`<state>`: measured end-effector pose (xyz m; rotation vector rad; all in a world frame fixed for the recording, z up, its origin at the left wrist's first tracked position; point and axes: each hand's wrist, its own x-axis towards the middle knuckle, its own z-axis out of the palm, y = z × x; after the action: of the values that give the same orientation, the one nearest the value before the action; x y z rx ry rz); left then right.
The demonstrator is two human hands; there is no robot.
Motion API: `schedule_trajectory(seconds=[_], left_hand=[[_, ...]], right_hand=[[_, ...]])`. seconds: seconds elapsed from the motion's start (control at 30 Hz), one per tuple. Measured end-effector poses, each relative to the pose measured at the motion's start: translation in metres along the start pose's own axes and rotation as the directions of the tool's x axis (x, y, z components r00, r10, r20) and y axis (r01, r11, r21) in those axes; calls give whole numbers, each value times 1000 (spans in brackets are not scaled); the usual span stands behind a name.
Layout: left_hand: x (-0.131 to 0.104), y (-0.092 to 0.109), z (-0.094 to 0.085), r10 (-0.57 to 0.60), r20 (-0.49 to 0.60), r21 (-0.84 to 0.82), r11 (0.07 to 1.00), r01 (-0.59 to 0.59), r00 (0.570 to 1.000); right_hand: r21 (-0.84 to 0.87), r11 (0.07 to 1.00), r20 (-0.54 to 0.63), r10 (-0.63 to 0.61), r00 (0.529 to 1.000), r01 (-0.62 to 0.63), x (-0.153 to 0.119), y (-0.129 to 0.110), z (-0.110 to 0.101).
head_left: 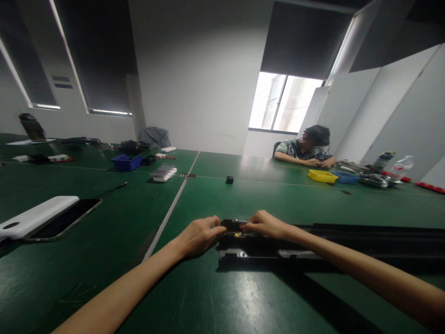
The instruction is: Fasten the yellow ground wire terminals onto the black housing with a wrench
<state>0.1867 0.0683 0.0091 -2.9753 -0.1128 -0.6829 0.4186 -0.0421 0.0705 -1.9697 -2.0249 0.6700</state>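
Note:
A long black rail-like profile (pixel 344 236) lies across the right half of the green table, its left end in front of me. My left hand (pixel 201 235) is closed at that end, thumb and fingers pinching the edge. My right hand (pixel 267 224) is closed over the profile a little further right, with a slim silvery piece (pixel 238 221) at its fingertips. Between the hands, a small yellow spot (pixel 237 234) shows on the profile. Nearer to me runs a second black strip (pixel 250 260) with shiny patches. The exact contact under my right fingers is hidden.
A phone (pixel 66 220) and a white power-bank-like block (pixel 41 211) lie at left. Ahead stand a small black cube (pixel 230 179), a blue bin (pixel 127 162) and a yellow tray (pixel 322 176). Another person (pixel 302 148) sits across the table.

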Motion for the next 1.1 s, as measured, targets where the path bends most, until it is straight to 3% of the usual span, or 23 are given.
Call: schedule_trajectory(seconds=[0.47, 0.83, 1.1], left_hand=[[0, -1, 2, 12, -8, 0, 1000, -12, 1000], [0, -1, 0, 12, -21, -23, 1000, -12, 1000], [-1, -2, -2, -12, -2, -63, 998, 11, 1000]], right_hand=[[-1, 998, 10, -61, 998, 61, 3, 1, 5], [0, 1000, 4, -15, 1000, 15, -6, 2, 2], [-23, 999, -80, -50, 996, 49, -10, 5, -13]])
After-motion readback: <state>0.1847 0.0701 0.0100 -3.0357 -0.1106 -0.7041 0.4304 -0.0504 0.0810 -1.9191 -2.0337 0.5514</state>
